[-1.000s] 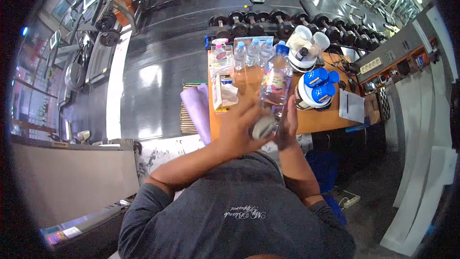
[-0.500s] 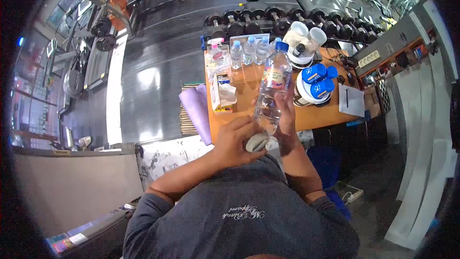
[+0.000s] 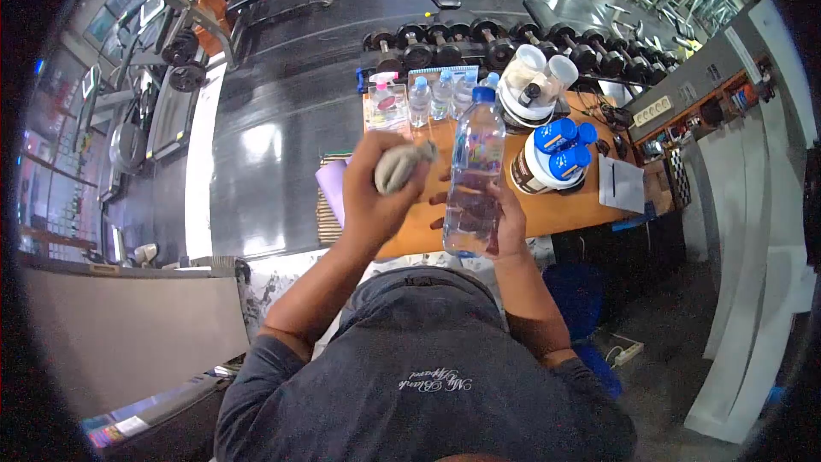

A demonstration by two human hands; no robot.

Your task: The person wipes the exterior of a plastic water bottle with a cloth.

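Note:
My right hand [image 3: 507,227] is wrapped round the lower part of a large clear plastic bottle [image 3: 475,167] with a blue cap and a colourful label. The bottle stands nearly upright in front of my chest, and fingers show through it. My left hand [image 3: 373,197] grips a crumpled greyish cloth [image 3: 400,168], raised left of the bottle and apart from it. Behind them on the wooden table [image 3: 410,235] stand several small water bottles [image 3: 419,101] with blue caps and a spray bottle [image 3: 385,94] with a pink-and-white top.
Right of the bottle is a white tub [image 3: 532,173] with blue-lidded containers [image 3: 566,162] on it. Behind it a larger tub holds clear jars [image 3: 523,68]. A paper [image 3: 621,185] lies at the table's right; a rolled purple mat [image 3: 330,188] leans at the left. Dumbbells [image 3: 496,43] line a rack beyond.
My left hand has moved up and left with the cloth, away from the bottle's base. The bottle has come lower and more upright in my right hand.

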